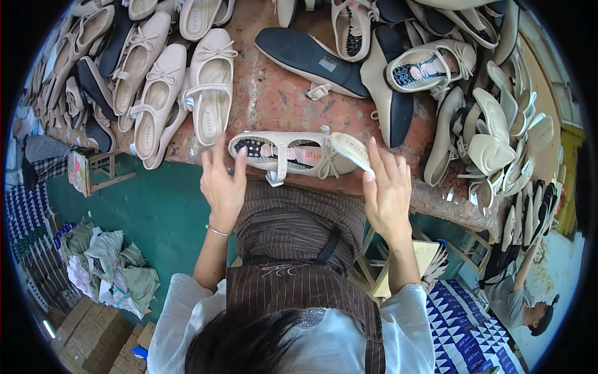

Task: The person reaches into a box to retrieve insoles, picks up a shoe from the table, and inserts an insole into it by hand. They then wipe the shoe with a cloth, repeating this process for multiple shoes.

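A beige strap shoe with a bow (298, 153) lies in front of me at the table's near edge, its heel to the left and its toe to the right. Through its opening I see a dark dotted inner bottom with pink patches. My right hand (387, 190) pinches a pale insole (352, 149) between thumb and fingers, above the shoe's toe end. Beside the heel, my left hand (223, 181) has its fingers apart and holds nothing; whether its fingertips touch the shoe I cannot tell.
Finished-looking beige shoes (212, 81) crowd the table's left. More shoes (430, 65), some sole up, lie at the back right. Loose pale insoles (495, 156) are piled at the right. Cloth scraps (112, 268) lie on the green floor. Another person (517, 305) is at the lower right.
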### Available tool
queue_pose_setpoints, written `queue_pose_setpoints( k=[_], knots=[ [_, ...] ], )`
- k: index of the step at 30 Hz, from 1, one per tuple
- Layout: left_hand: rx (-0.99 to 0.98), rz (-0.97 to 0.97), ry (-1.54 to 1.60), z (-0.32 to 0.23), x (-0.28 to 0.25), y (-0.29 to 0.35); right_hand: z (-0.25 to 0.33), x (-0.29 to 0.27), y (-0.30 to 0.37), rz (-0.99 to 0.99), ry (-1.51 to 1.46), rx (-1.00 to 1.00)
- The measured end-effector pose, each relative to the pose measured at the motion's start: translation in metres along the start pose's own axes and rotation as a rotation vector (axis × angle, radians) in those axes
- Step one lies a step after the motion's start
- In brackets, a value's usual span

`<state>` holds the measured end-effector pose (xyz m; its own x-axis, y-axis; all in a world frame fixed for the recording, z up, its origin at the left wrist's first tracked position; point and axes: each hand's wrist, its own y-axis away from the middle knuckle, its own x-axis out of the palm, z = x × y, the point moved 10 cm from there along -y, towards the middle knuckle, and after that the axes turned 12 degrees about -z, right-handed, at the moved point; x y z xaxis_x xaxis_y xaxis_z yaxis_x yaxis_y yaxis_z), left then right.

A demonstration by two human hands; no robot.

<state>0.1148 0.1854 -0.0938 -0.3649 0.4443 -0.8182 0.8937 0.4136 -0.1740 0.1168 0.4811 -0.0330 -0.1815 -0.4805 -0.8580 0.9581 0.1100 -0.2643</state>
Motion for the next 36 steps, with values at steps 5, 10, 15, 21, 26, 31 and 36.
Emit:
queue_pose_setpoints(
  k=[5,10,15,21,26,31,36],
  knots=[
    [0.039,0.014,0.167,-0.001,0.014,-0.001,0.041,0.03,0.001,0.019,-0.004,-0.179],
    [0.018,0.098,0.391,0.006,0.018,-0.002,0.061,0.073,-0.011,0.014,-0.307,-0.188],
    [-0.003,0.171,0.47,0.012,0.025,-0.002,0.063,0.103,-0.021,0.019,-0.456,-0.103],
    [-0.018,0.147,0.477,0.018,0.027,-0.004,0.077,0.114,-0.021,0.034,-0.518,-0.152],
    [-0.015,0.107,0.486,0.022,0.025,-0.007,0.081,0.132,-0.025,0.046,-0.535,-0.067],
    [-0.031,0.04,0.46,0.025,0.026,-0.011,0.082,0.139,-0.027,0.015,-0.552,-0.038],
    [-0.052,-0.061,0.405,0.029,0.027,-0.019,0.086,0.146,-0.021,0.082,-0.492,-0.086]
  ],
)
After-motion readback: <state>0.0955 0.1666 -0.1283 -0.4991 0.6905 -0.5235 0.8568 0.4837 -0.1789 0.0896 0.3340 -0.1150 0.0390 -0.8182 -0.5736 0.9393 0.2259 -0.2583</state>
